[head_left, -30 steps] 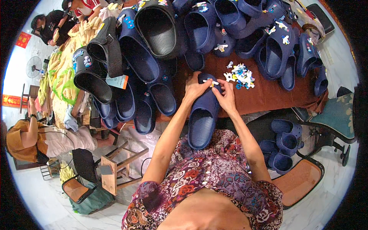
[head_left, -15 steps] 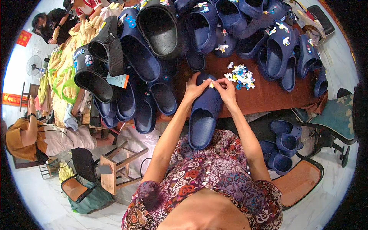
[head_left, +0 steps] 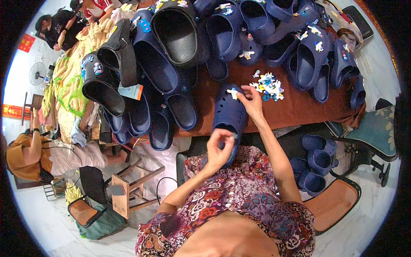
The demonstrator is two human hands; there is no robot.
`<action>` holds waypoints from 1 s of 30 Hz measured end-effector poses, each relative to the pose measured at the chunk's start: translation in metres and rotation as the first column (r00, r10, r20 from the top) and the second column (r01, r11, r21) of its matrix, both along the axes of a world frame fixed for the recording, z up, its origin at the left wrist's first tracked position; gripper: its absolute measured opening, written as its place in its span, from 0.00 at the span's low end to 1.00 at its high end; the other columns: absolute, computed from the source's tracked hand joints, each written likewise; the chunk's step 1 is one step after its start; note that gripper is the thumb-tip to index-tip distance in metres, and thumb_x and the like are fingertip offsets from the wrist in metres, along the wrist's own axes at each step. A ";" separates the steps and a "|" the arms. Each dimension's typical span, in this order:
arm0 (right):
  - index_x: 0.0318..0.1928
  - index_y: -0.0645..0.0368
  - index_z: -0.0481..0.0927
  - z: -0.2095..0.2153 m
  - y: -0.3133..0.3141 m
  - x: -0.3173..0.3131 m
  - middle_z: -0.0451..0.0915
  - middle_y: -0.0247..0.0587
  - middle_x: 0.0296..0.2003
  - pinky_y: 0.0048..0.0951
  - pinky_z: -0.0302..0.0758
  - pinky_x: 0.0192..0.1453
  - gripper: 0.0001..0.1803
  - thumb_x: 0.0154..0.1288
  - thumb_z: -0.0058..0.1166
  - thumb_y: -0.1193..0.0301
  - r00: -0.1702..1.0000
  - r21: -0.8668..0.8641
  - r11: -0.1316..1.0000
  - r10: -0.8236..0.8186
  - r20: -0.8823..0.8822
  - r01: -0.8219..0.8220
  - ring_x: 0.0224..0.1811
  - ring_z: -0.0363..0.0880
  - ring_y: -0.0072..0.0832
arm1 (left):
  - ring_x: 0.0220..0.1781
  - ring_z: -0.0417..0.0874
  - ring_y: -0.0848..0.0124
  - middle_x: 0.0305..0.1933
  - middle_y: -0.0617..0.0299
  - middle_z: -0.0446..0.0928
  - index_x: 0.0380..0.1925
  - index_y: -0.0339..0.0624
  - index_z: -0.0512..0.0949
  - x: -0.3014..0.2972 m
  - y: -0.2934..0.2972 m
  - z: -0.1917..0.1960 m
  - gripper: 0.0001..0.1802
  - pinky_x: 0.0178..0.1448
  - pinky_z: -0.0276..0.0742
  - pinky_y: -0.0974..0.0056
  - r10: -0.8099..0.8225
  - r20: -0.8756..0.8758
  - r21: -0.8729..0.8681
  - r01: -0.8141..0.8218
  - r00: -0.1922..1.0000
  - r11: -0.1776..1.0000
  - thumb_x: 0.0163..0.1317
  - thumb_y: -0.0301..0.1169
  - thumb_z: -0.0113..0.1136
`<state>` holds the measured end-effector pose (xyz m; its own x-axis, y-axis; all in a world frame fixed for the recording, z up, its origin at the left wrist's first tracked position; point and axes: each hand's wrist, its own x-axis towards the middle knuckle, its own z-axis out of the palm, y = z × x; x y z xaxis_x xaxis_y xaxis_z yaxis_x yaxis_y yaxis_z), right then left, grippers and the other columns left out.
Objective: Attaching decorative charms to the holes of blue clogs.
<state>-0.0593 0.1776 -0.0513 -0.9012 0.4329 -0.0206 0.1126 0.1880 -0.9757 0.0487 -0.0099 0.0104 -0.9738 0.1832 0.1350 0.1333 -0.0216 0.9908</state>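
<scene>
Fingers of left hand (head_left: 219, 147): curled in at the heel end of the navy clog (head_left: 229, 115), thumb and forefinger drawn together at the heel rim; whether gripping it or only meeting above it, cannot tell. Clog lying toe-away on the brown table cover (head_left: 299, 109), heel overhanging the near edge toward the lap.

Fingers of right hand (head_left: 251, 103): pinched on a small white charm (head_left: 233, 92) at the perforated toe of the clog, remaining fingers loosely bent.

Pile of loose charms (head_left: 269, 85): white and blue, just beside the right hand, on the cover.

Stacked clogs (head_left: 171, 38): black and navy, heaped left of and behind the work, several leaning (one with a paper tag (head_left: 130, 91)).

Spare navy clogs (head_left: 314, 165): on the floor to the right, near a chair (head_left: 376, 132).

Risks, judged:
- Charm slipping from the pinch before seating in a hole; cause, small size and a light grip.
- Clog tipping off the edge; cause, overhanging heel with doubtful left-hand support.
- Loose charms scattered; cause, a sweep of the right wrist.
- Leaning stack sliding onto the work; cause, a jolt to the table.
</scene>
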 end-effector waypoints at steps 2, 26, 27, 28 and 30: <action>0.47 0.53 0.83 0.020 -0.005 0.003 0.77 0.40 0.43 0.34 0.72 0.53 0.15 0.60 0.63 0.65 0.998 0.111 0.993 0.051 -0.048 -0.045 0.47 0.74 0.33 | 0.41 0.76 0.79 0.42 0.64 0.75 0.44 0.35 0.74 0.012 0.003 -0.022 0.10 0.46 0.74 0.71 -0.135 0.293 0.172 0.087 0.947 0.981 0.62 0.21 0.60; 0.56 0.53 0.77 0.030 0.011 0.008 0.74 0.37 0.52 0.35 0.74 0.55 0.23 0.62 0.63 0.63 0.968 0.251 0.938 0.251 -0.023 -0.237 0.55 0.73 0.30 | 0.58 0.77 0.52 0.57 0.50 0.77 0.55 0.35 0.73 -0.063 0.024 -0.027 0.31 0.67 0.69 0.47 -0.369 0.621 0.747 -0.380 0.691 0.545 0.46 0.31 0.50; 0.57 0.53 0.76 0.033 0.011 0.009 0.74 0.38 0.53 0.35 0.74 0.56 0.23 0.62 0.63 0.64 0.963 0.212 0.942 0.268 -0.014 -0.259 0.56 0.73 0.30 | 0.58 0.77 0.52 0.57 0.50 0.77 0.55 0.35 0.73 -0.061 0.021 -0.025 0.31 0.67 0.69 0.47 -0.368 0.622 0.746 -0.381 0.691 0.546 0.46 0.31 0.50; 0.58 0.53 0.76 0.035 0.010 0.009 0.73 0.39 0.54 0.35 0.74 0.56 0.23 0.62 0.63 0.64 0.959 0.173 0.944 0.285 -0.007 -0.280 0.56 0.73 0.30 | 0.58 0.77 0.52 0.57 0.50 0.77 0.55 0.35 0.73 -0.059 0.019 -0.022 0.32 0.67 0.70 0.47 -0.357 0.628 0.733 -0.373 0.691 0.568 0.45 0.31 0.51; 0.60 0.54 0.75 0.030 0.015 0.012 0.72 0.40 0.55 0.35 0.74 0.57 0.25 0.63 0.63 0.65 0.946 0.120 0.940 0.323 -0.002 -0.321 0.57 0.73 0.31 | 0.58 0.77 0.52 0.56 0.49 0.77 0.55 0.34 0.72 -0.056 0.011 -0.023 0.32 0.67 0.70 0.47 -0.345 0.635 0.719 -0.366 0.691 0.591 0.45 0.30 0.51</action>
<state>-0.0472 0.1922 -0.0209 -0.9925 0.1177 0.0331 0.0067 0.3230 -0.9464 -0.0074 0.0013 -0.0124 -0.8241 0.3456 -0.4487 -0.5177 -0.7811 0.3492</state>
